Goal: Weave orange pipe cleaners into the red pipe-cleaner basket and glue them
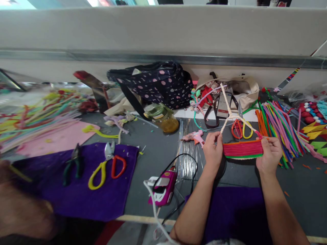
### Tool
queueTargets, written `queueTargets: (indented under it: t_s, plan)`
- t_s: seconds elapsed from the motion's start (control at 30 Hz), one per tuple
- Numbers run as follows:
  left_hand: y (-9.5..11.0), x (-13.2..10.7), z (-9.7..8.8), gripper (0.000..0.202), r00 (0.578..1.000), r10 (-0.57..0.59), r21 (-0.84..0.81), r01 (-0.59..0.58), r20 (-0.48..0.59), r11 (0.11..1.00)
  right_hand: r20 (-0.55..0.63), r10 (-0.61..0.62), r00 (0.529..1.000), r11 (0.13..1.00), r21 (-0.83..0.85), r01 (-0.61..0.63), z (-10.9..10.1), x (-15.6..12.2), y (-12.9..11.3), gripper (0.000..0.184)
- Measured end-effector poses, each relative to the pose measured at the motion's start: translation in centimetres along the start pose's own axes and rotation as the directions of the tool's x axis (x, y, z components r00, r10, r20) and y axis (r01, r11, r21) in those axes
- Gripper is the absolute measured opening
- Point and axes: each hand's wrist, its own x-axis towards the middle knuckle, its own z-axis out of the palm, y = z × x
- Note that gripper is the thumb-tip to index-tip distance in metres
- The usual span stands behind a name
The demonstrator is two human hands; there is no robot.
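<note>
Between my two hands stretches a flat craft panel [242, 149] of side-by-side pink strands, edged in orange on top and green below. My left hand [214, 145] pinches its left end and my right hand [269, 152] pinches its right end. A cream wrapped Y-shaped stem [230, 114] rises from the panel's two ends, with a lilac strand [211, 92] running left from its tip. Behind the panel lie scissors [241, 128] with red and yellow handles. A pink glue gun [196, 136] rests just left of my left hand.
Colourful pipe cleaners [281, 129] lie right, clear thin sticks [187, 153] centre, with a magenta power strip [165, 187] and cable nearby. Behind stand a glass jar [162, 117], dotted bag [158, 85] and phone [224, 105]. Pliers [74, 165], more scissors [108, 165] and another person's blurred arm [22, 207] are left.
</note>
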Motion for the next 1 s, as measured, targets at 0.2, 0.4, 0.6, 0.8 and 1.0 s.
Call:
queueTargets:
  t_s: [0.2, 0.4, 0.6, 0.8, 1.0]
  plan:
    - [-0.3, 0.6, -0.2, 0.011, 0.986, -0.149, -0.132, 0.159, 0.079, 0.978, 0.008, 0.003, 1.0, 1.0, 0.001, -0.003, -0.1, 0.2, 0.1, 0.024]
    - [-0.6, 1.2, -0.6, 0.018, 0.837, -0.381, -0.425, 0.532, 0.392, 0.732, -0.026, 0.058, 0.998, 0.998, 0.031, -0.057, -0.6, 0.8, 0.5, 0.026]
    - [-0.3, 1.2, -0.4, 0.032, 0.685, -0.392, -0.606, 0.727, 0.614, 0.321, -0.02, 0.09, 0.996, 0.994, 0.058, -0.089, -0.5, 0.8, 0.5, 0.025]
    - [0.0, 0.5, 0.6, 0.041, 0.859, -0.4, -0.507, 0.511, 0.319, 0.694, -0.026, 0.091, 0.996, 0.992, 0.087, -0.088, -0.4, 0.8, 0.4, 0.026]
    - [0.3, 0.2, 0.4, 0.032, 0.997, 0.037, 0.12, -0.028, -0.073, 0.992, -0.03, 0.054, 0.998, 0.997, 0.051, -0.052, -0.3, 0.5, 0.4, 0.024]
